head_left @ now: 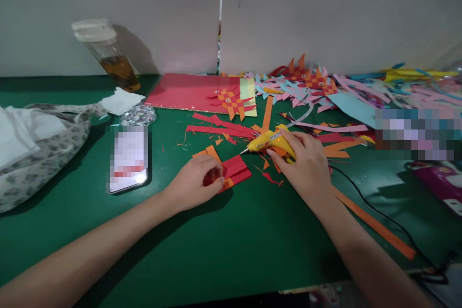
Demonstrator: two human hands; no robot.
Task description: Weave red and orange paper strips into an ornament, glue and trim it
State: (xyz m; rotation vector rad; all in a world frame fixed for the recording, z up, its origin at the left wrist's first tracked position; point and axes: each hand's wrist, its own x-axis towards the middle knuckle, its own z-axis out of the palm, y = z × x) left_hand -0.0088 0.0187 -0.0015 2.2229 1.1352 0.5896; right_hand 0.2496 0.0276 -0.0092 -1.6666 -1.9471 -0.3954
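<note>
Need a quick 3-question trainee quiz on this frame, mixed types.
1. True or false: the right hand rests on the glue gun.
2. The left hand pinches: A) phone B) folded paper C) jar
3. Fill in: the gun's nozzle points toward the person's ____.

Key
1. True.
2. B: the red and orange folded paper; the phone lies apart, further left, and the jar stands by the wall.
3. Left.

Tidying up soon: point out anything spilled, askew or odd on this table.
Paper scraps lie strewn across the green table around the glue gun under the right hand. The lidded jar appears tilted, perhaps lens distortion. Nothing looks spilled.
</note>
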